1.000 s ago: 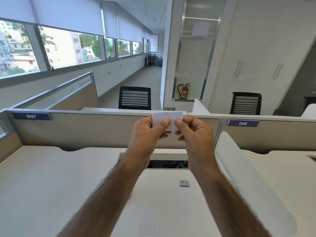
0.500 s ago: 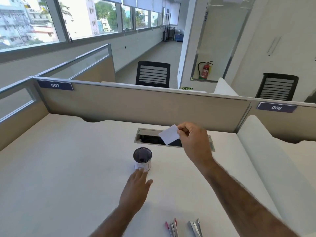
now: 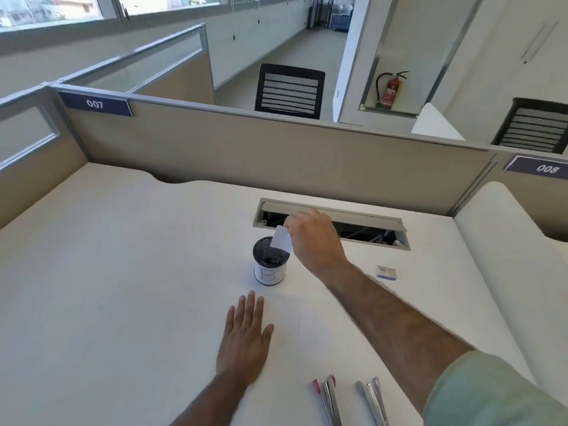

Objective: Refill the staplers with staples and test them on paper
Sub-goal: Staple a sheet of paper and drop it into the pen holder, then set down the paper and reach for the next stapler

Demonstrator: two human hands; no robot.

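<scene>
The right hand (image 3: 313, 241) pinches the paper (image 3: 282, 241) between thumb and fingertips. The paper's lower edge hangs at the mouth of the cup (image 3: 271, 269), which stands upright mid-table (image 3: 123, 272). The left hand (image 3: 244, 342) lies flat in front of the cup, fingers straight, holding nothing. The staple box (image 3: 386, 272) lies toward the right edge. The red stapler (image 3: 329, 398) and grey stapler (image 3: 372, 398) lie open at the front edge.

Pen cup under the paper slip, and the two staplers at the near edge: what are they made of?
Pen cup: probably black metal mesh, judging by its perforated inner wall; outside wrapped in matte white paper with drawn letters. Pink stapler: shiny bare-metal rails, pink parts likely plastic. Grey stapler: same bright metal; grey trim plastic or painted, unclear.
</scene>
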